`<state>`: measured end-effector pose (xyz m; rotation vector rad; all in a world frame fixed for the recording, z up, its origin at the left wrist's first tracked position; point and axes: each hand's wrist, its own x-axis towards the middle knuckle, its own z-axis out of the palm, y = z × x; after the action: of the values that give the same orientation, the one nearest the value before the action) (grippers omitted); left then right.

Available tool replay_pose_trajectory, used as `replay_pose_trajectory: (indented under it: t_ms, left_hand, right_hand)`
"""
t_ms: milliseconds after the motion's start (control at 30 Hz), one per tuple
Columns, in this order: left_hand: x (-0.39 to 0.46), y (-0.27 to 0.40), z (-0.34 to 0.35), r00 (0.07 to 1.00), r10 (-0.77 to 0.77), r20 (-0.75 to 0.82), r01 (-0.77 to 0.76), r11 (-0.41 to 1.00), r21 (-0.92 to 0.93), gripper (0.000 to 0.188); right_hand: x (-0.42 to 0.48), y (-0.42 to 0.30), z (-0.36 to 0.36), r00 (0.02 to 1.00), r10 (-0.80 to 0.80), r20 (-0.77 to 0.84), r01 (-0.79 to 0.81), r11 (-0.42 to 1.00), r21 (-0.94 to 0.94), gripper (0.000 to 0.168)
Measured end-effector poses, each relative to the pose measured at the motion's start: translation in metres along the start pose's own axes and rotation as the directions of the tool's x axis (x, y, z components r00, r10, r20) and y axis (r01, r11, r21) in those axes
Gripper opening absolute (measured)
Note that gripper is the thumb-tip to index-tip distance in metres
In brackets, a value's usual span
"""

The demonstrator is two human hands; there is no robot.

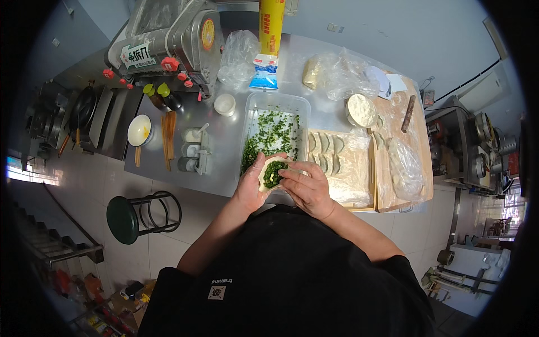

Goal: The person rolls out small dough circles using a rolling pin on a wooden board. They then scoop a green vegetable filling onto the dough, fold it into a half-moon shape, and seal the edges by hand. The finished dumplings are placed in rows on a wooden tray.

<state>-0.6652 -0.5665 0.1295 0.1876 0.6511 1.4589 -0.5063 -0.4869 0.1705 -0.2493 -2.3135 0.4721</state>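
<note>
My left hand (251,185) cups a round dough wrapper (262,183) from its left side. On the wrapper lies a mound of chopped green filling (273,173) with small yellow bits. The fingertips of my right hand (309,185) touch the filling and the wrapper's right edge. Just beyond my hands stands a clear plastic container (306,110), with more chopped greens (269,130) spread over its bottom. To the right, folded dumplings (325,143) sit in two rows on a film-covered wooden tray (351,185).
A flour bowl (361,110), rolling pin (408,113) and bagged dough (404,168) are at right by a wooden board (404,90). At left are a condiment rack (204,153), a white bowl (139,129) and a dough-pressing machine (168,46). A stool (123,220) stands on the floor.
</note>
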Motion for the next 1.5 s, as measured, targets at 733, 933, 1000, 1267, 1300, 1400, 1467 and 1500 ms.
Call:
replay_pose_trajectory:
  t_ms: [733, 933, 1000, 1267, 1300, 1400, 1467, 1500]
  left_hand:
    - [-0.016, 0.012, 0.019, 0.919, 0.271, 0.286, -0.394, 0.627, 0.672, 0.054]
    - [-0.012, 0.009, 0.016, 0.885, 0.322, 0.337, -0.462, 0.514, 0.723, 0.05]
    - [-0.012, 0.009, 0.016, 0.892, 0.313, 0.327, -0.447, 0.494, 0.746, 0.051]
    - [-0.011, 0.005, 0.018, 0.91, 0.287, 0.3, -0.414, 0.566, 0.713, 0.074]
    - [-0.01, 0.006, 0.019, 0.909, 0.28, 0.308, -0.415, 0.551, 0.724, 0.074]
    - [-0.01, 0.008, 0.022, 0.913, 0.257, 0.316, -0.407, 0.54, 0.737, 0.075]
    - [-0.01, 0.008, 0.024, 0.924, 0.238, 0.3, -0.383, 0.575, 0.723, 0.074]
    - [-0.01, 0.008, 0.025, 0.922, 0.247, 0.298, -0.386, 0.555, 0.737, 0.071]
  right_hand:
    - [0.017, -0.012, -0.003, 0.922, 0.382, -0.062, -0.369, 0.916, 0.157, 0.013]
    - [0.013, -0.006, 0.001, 0.906, 0.416, -0.075, -0.399, 0.9, 0.178, 0.02]
    - [0.015, -0.008, -0.001, 0.891, 0.448, -0.074, -0.429, 0.884, 0.184, 0.023]
    - [0.013, -0.001, -0.005, 0.915, 0.402, 0.013, -0.4, 0.905, 0.142, 0.027]
    - [0.013, 0.0, -0.005, 0.918, 0.397, 0.019, -0.395, 0.907, 0.144, 0.025]
    - [0.012, 0.002, -0.006, 0.92, 0.392, 0.017, -0.39, 0.908, 0.153, 0.02]
    - [0.012, 0.002, -0.007, 0.923, 0.386, 0.008, -0.382, 0.911, 0.155, 0.017]
    - [0.012, 0.002, -0.008, 0.926, 0.377, 0.003, -0.373, 0.915, 0.153, 0.017]
